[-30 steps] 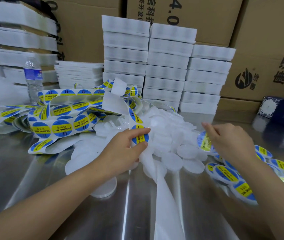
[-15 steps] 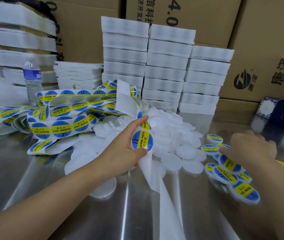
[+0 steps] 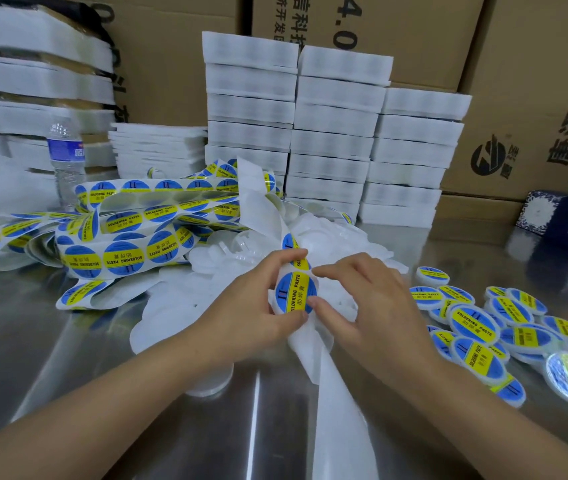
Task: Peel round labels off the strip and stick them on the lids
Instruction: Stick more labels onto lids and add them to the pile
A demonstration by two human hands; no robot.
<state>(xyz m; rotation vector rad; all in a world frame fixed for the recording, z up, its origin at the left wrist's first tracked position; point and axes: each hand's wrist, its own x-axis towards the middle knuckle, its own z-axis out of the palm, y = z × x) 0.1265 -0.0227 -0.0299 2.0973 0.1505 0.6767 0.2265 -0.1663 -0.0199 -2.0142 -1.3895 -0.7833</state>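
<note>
My left hand (image 3: 253, 303) grips the label strip (image 3: 126, 237) at a round blue and yellow label (image 3: 295, 293) reading SOLDERING PASTE. My right hand (image 3: 362, 303) meets it from the right, its thumb tip on the label's lower edge and the forefinger above it. Empty white backing paper (image 3: 338, 403) hangs from the hands toward me. Behind the hands lies a heap of plain white lids (image 3: 327, 240). Labelled lids (image 3: 476, 323) are piled on the right of the steel table (image 3: 68, 341).
The rest of the strip coils in loops at the left. A water bottle (image 3: 66, 157) stands at the back left. Stacks of white foam trays (image 3: 331, 133) and cardboard boxes (image 3: 535, 98) line the back. A dark patterned box (image 3: 562, 220) sits at the far right.
My right hand left the labelled lids on the right and came across to the strip. My left hand turned the strip so one label faces up.
</note>
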